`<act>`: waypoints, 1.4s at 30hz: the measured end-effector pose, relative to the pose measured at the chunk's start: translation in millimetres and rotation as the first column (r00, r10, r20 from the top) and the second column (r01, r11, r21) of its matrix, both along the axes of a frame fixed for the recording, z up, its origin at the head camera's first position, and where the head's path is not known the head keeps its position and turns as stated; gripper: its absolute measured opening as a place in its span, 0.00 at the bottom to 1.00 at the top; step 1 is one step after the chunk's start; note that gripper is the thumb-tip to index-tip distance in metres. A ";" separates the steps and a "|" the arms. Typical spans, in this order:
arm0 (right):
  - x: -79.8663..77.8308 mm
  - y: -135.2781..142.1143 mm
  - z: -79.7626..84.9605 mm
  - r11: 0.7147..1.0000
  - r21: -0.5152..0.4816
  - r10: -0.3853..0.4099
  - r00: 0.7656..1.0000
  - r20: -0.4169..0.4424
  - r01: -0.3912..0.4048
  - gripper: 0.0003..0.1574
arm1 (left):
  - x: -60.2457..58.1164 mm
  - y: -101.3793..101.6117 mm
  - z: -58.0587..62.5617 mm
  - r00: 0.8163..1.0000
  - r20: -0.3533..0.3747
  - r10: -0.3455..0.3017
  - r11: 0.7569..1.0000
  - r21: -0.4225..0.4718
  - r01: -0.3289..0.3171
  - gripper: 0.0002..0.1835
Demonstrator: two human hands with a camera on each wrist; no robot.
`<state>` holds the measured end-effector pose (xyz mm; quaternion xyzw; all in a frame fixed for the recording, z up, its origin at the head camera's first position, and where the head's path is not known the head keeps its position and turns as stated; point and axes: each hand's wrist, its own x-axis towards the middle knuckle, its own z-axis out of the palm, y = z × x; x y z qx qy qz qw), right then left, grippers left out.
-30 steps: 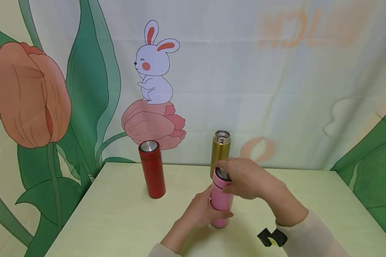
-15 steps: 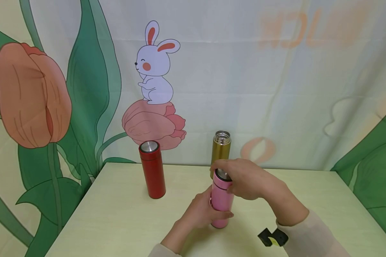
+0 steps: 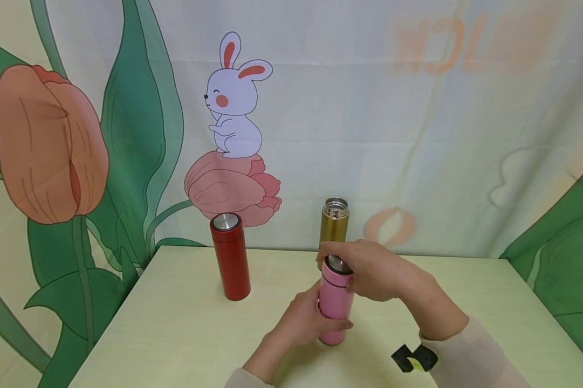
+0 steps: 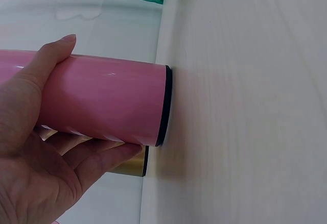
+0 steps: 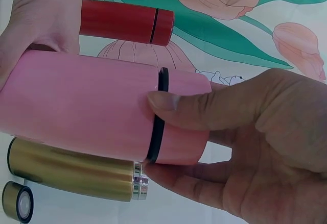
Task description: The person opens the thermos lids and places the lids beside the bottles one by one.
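Note:
A pink thermos flask (image 3: 334,302) stands upright on the table, wrapped low on its body by my left hand (image 3: 303,318). In the left wrist view its black base ring meets the tabletop. My right hand (image 3: 376,269) grips the steel-topped pink lid (image 5: 186,117) from above. The right wrist view shows its thumb lying across the black ring between lid and body. Behind these hands stands a gold thermos flask (image 3: 334,226) with a bare steel mouth. The gold lid (image 5: 18,202) shows beside that flask's base in the right wrist view; the head view hides it.
A red thermos flask (image 3: 230,256) with its lid on stands upright to the left. Beneath everything is a pale wooden table (image 3: 165,323). A printed cloth backdrop (image 3: 320,108) hangs along the table's back edge.
My right hand has turned slightly on the pink lid, its fingers shifting a little around it. The left hand and the pink flask's body stay in place.

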<state>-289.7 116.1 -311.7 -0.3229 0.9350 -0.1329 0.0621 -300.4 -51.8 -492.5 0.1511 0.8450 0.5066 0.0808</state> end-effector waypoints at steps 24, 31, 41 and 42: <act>-3.4 9.4 -7.1 0.998 -0.060 0.014 1.000 -0.008 -0.015 0.48 | 0.1 -0.8 -1.4 0.999 -0.039 0.000 1.000 -0.024 -0.001 0.44; -2.0 5.8 -6.0 0.999 -0.026 -0.038 0.997 -0.060 0.037 0.39 | 0.1 -0.1 -0.9 1.000 -0.003 0.001 1.000 -0.011 -0.002 0.46; 4.1 -1.6 -3.2 0.983 0.016 -0.181 0.978 -0.102 0.183 0.42 | 1.7 0.6 1.7 1.000 -0.008 0.020 0.999 -0.035 -0.020 0.49; 4.8 -2.6 -3.2 0.980 0.019 -0.194 0.975 -0.104 0.197 0.43 | 1.9 0.4 1.8 1.000 -0.012 0.022 0.999 -0.041 -0.022 0.50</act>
